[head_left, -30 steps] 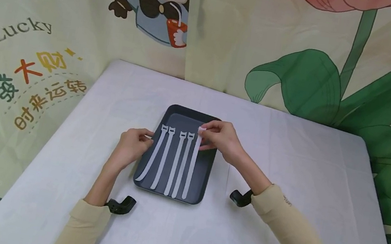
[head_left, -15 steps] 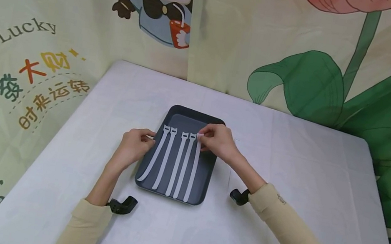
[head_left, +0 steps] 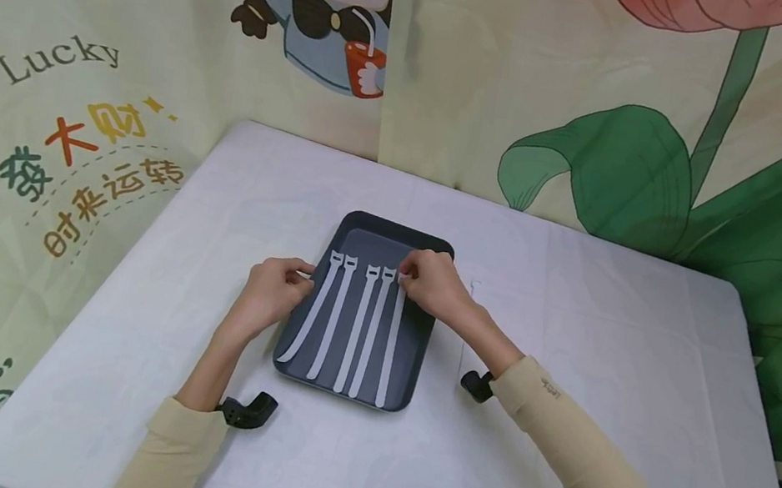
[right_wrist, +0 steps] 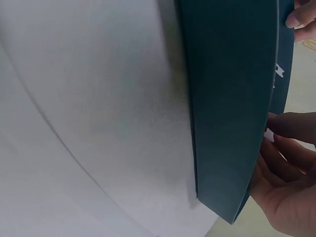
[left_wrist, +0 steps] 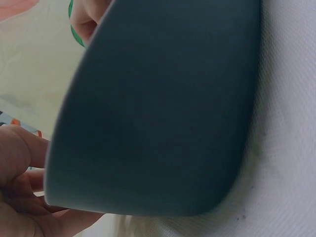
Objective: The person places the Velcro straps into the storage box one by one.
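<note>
A dark blue-grey tray lies on the table, bearing several white hook-and-loop cable ties with slotted heads, laid lengthwise side by side. My right hand pinches the head of the rightmost cable tie, whose strap runs down the tray floor. Its white head shows between thumb and finger in the right wrist view. At the tray's left rim, my left hand grips the edge. The tray's outer wall fills much of the left wrist view and hides part of the fingers.
A white cloth covers the table. A printed curtain with a cartoon figure, plant and lettering hangs behind and to the left. Black wrist cameras sit on both forearms.
My right hand has lowered the rightmost cable tie slightly toward me and down to the tray floor beside the others. The left hand keeps its hold at the rim.
</note>
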The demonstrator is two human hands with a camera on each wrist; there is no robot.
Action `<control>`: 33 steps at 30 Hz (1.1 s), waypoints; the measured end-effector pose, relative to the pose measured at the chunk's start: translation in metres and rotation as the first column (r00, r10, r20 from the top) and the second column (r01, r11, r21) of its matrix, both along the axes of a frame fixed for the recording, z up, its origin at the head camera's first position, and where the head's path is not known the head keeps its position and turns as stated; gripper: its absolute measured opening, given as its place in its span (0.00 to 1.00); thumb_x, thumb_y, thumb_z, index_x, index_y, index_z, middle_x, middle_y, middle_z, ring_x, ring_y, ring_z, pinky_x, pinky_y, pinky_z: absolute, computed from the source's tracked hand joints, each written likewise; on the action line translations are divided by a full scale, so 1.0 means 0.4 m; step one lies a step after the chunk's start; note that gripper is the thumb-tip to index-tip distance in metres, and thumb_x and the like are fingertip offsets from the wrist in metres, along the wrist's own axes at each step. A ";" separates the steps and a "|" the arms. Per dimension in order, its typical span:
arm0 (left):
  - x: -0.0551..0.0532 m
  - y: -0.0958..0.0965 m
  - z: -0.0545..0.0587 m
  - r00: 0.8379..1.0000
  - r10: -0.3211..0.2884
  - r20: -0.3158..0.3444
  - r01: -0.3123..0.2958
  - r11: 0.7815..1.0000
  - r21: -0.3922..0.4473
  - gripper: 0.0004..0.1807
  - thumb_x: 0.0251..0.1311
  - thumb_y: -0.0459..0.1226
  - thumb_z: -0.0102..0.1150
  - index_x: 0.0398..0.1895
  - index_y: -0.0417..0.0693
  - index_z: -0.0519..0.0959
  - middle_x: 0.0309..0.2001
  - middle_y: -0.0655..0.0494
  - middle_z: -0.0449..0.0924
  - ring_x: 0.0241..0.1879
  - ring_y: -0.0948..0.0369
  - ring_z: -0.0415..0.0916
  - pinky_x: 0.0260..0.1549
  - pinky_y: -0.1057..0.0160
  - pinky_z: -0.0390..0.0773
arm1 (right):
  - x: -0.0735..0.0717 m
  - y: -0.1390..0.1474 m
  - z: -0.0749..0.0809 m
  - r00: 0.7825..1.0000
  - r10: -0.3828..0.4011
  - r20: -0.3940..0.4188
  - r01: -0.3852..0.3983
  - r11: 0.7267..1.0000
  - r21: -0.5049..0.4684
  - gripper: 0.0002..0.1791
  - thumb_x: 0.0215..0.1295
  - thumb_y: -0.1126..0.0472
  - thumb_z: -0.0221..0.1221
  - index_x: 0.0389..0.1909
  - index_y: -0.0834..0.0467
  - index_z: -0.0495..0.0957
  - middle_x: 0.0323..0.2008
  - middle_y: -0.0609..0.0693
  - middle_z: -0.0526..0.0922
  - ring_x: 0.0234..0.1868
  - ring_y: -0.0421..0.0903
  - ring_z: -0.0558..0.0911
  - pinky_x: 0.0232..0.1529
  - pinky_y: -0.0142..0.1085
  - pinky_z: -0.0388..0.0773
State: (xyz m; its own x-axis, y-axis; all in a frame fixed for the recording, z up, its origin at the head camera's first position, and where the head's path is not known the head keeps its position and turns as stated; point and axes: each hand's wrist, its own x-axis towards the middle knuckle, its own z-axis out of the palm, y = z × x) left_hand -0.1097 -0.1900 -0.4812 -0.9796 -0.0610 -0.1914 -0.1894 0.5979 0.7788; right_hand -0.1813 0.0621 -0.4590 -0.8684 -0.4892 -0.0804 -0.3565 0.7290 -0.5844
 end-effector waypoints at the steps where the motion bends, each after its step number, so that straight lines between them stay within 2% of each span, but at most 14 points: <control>1: 0.000 0.000 0.001 1.000 0.000 0.002 0.000 1.000 0.001 0.18 0.68 0.31 0.55 0.58 0.33 0.81 0.44 0.36 0.86 0.34 0.54 0.80 0.30 0.63 0.75 | -0.001 -0.002 0.000 1.000 0.007 0.002 -0.007 1.000 0.010 0.10 0.69 0.69 0.61 0.46 0.67 0.86 0.43 0.60 0.89 0.37 0.49 0.87 0.40 0.39 0.84; 12: 0.002 0.002 0.002 1.000 0.000 0.012 0.000 1.000 -0.002 0.18 0.68 0.31 0.55 0.59 0.34 0.81 0.44 0.37 0.86 0.35 0.54 0.81 0.30 0.63 0.76 | -0.020 -0.018 -0.002 0.999 0.041 0.034 -0.044 0.993 0.107 0.13 0.68 0.72 0.59 0.50 0.69 0.85 0.48 0.62 0.88 0.42 0.53 0.89 0.43 0.41 0.86; 18: 0.003 0.000 0.004 1.000 0.006 0.015 -0.006 1.000 -0.002 0.18 0.69 0.31 0.55 0.59 0.33 0.81 0.44 0.36 0.86 0.34 0.53 0.81 0.30 0.63 0.76 | -0.022 -0.018 -0.002 0.998 0.041 0.044 -0.046 0.992 0.115 0.14 0.67 0.72 0.60 0.51 0.69 0.85 0.49 0.63 0.88 0.45 0.54 0.89 0.44 0.41 0.86; 24: 0.002 0.007 0.004 1.000 0.001 0.013 -0.001 1.000 -0.015 0.18 0.68 0.31 0.55 0.58 0.33 0.81 0.44 0.36 0.86 0.35 0.53 0.81 0.30 0.63 0.76 | -0.016 0.008 0.016 0.999 0.042 0.025 -0.044 0.996 0.075 0.13 0.67 0.73 0.59 0.50 0.68 0.85 0.46 0.62 0.88 0.46 0.54 0.87 0.45 0.42 0.85; 28: 0.002 0.008 0.008 1.000 0.002 0.016 -0.001 1.000 -0.020 0.18 0.68 0.31 0.54 0.58 0.33 0.81 0.45 0.35 0.86 0.36 0.52 0.81 0.31 0.63 0.76 | -0.008 0.031 0.032 0.997 0.066 -0.028 -0.066 0.998 0.018 0.12 0.68 0.72 0.59 0.49 0.68 0.85 0.43 0.60 0.88 0.42 0.52 0.85 0.43 0.41 0.83; 33: 0.001 0.008 0.011 1.000 0.006 0.015 -0.006 1.000 -0.021 0.18 0.68 0.31 0.54 0.58 0.33 0.81 0.47 0.35 0.86 0.39 0.50 0.82 0.33 0.63 0.77 | 0.011 0.065 0.046 0.991 0.091 -0.103 -0.099 0.992 -0.076 0.11 0.70 0.70 0.60 0.49 0.66 0.86 0.43 0.57 0.88 0.40 0.49 0.84 0.43 0.39 0.82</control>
